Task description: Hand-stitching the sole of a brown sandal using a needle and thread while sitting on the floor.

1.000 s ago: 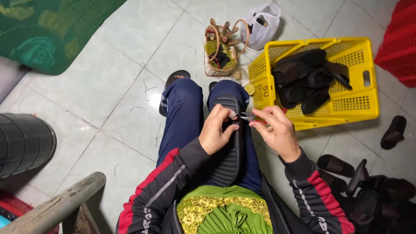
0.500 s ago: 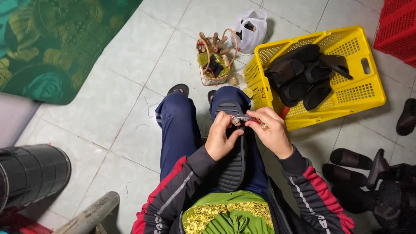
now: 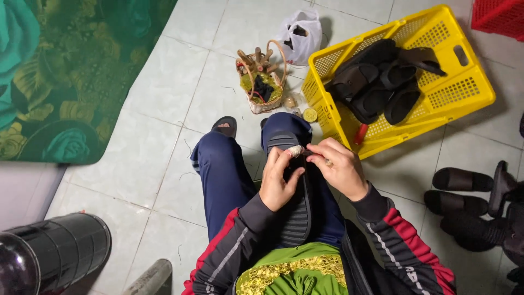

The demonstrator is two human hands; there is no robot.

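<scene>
Black sandal sole (image 3: 299, 218): lying lengthwise on right thigh, toe end toward knee. Left hand (image 3: 278, 183): gripping sole, thumb taped. Right hand (image 3: 335, 166): fingers pinched at sole's toe end. Yellow crate (image 3: 469, 93): black sandals inside, on tiled floor ahead. Wicker basket (image 3: 261, 82): beside crate.

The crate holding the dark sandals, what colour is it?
Bright yellow. The crate with its perforated walls shows clearly in the head view, at upper right.
</scene>
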